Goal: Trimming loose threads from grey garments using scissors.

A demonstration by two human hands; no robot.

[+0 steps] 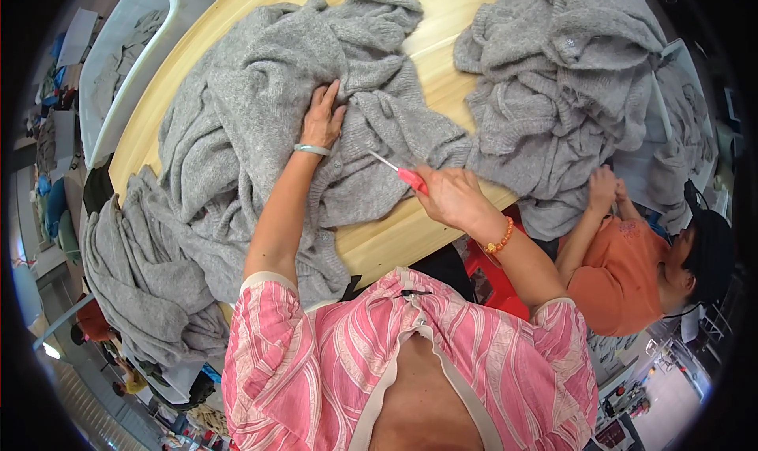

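Observation:
Grey knitted sweaters (268, 104) lie heaped and rumpled in front of me on the wooden table. My left hand (322, 122) rests flat on the knit with its fingers stretched out, holding nothing. In my right hand (454, 197) is a slim tool with a red handle (412, 179) and a thin metal shaft, gripped by the handle. The shaft points up and left over the ribbed part of the knit, to the right of my left hand. Whether its tip touches the yarn, I cannot tell.
A second grey knitwear pile (553, 80) covers the table's right side; more knitwear (150, 277) hangs over the left edge. A white bin (118, 72) stands far left. At the right sits a co-worker in an orange shirt (620, 281), hands near that pile. The wooden tabletop (442, 25) shows between piles.

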